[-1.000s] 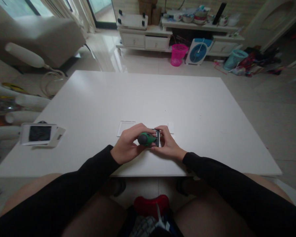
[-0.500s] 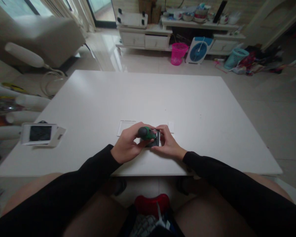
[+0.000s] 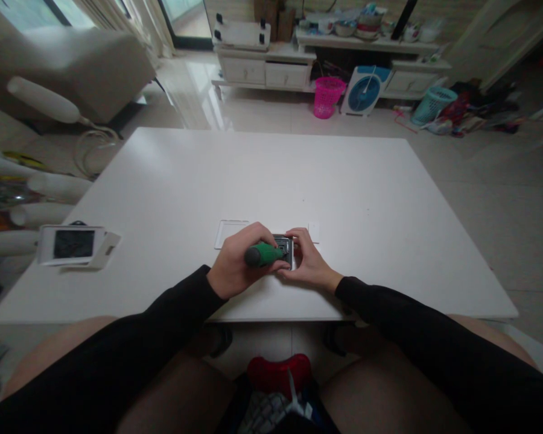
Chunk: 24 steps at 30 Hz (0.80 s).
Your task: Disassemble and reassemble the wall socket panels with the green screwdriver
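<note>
My left hand (image 3: 238, 259) is closed around a green-handled screwdriver (image 3: 265, 254) with a dark butt end. Its tip points right, over a small dark square module with a metal frame (image 3: 282, 242), which looks like the back of a wall switch or socket. The exact contact of the tip is too small to make out. Thumb and fingers of my right hand (image 3: 310, 262) grip the module's right side on the white table (image 3: 271, 175). A thin white rectangular frame (image 3: 224, 232) lies partly behind my left hand. Beyond my right hand is a small white plate (image 3: 314, 232).
At the table's left edge lie a white frame with a dark panel (image 3: 75, 244) and a white piece under it. White rolls (image 3: 43, 214) are stacked beside the table. A pink basket (image 3: 328, 99) and a blue fan (image 3: 364, 90) stand on the floor beyond.
The screwdriver's handle end has swung toward me and slightly left, so more of the green handle and the module show. My right hand keeps its hold on the module.
</note>
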Motion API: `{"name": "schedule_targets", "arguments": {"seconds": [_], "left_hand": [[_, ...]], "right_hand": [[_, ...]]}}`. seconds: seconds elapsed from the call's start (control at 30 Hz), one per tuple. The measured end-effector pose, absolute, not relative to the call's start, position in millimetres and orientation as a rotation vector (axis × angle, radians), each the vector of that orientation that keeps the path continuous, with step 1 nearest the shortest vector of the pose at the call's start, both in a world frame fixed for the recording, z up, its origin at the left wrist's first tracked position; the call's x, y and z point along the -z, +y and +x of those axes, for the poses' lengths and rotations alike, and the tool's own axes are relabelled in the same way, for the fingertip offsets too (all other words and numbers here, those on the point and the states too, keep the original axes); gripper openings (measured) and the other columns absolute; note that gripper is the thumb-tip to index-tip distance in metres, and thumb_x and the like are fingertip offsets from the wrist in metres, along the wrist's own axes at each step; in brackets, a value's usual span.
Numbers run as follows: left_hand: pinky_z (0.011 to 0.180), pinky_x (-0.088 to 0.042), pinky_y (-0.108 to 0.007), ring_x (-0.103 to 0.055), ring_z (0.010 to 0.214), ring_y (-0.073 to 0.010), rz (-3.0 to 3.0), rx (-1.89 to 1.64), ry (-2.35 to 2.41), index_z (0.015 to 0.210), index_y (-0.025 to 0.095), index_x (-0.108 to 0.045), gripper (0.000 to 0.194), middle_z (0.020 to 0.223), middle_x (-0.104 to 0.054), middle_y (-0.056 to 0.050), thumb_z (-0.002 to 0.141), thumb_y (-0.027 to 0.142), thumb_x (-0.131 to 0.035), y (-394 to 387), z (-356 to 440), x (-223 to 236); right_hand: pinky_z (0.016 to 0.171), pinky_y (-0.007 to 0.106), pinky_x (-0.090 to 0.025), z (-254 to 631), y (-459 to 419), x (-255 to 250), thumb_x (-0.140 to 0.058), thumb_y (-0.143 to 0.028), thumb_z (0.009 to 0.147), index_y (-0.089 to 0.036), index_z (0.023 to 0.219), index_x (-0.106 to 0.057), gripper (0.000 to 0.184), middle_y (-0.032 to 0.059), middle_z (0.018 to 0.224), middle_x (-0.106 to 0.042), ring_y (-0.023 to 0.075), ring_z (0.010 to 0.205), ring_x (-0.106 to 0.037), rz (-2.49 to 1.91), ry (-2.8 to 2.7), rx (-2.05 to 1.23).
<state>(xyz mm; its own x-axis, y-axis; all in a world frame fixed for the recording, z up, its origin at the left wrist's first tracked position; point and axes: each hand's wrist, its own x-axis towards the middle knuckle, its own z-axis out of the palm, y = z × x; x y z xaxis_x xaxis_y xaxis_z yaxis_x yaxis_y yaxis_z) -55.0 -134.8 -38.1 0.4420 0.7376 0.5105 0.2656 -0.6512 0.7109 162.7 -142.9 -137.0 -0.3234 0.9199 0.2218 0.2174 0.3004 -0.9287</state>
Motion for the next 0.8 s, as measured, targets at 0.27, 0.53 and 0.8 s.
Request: {"name": "schedule_targets", "arguments": {"seconds": [0.27,0.53,0.8], "left_hand": [[0.076,-0.061,-0.030,-0.075,0.083,-0.0165,1.903,-1.062,0.869,0.105,0.023,-0.053,0.044,0.092,-0.077,-0.001,0.080,0.025,-0.089,-139.9,-53.0,43.6],[0.086,-0.058,-0.033,-0.071,0.097,-0.0178,1.968,-0.974,0.744,0.115,0.020,-0.054,0.034,0.104,-0.071,-0.005,0.088,0.012,-0.072,-139.2,-55.4,28.4],[0.076,-0.055,-0.030,-0.068,0.085,-0.0158,2.045,-0.943,0.814,0.108,0.021,-0.059,0.024,0.097,-0.073,-0.002,0.091,0.023,-0.076,-135.8,-59.6,33.7]], "right_hand": [[0.088,0.048,-0.060,161.1,-144.1,137.3,-0.088,-0.027,0.068,-0.032,0.129,-0.042,0.076,0.0077,0.129,-0.047,0.0248,0.106,-0.061,-1.027,-1.725,-1.108],[0.087,0.044,-0.059,161.9,-143.7,137.6,-0.086,-0.025,0.067,-0.031,0.128,-0.044,0.074,0.0068,0.128,-0.047,0.0240,0.106,-0.061,-1.030,-1.721,-1.092],[0.087,0.046,-0.059,163.5,-142.7,134.3,-0.089,-0.030,0.068,-0.032,0.126,-0.047,0.072,0.0076,0.130,-0.046,0.0274,0.113,-0.059,-1.027,-1.734,-1.097]]}}
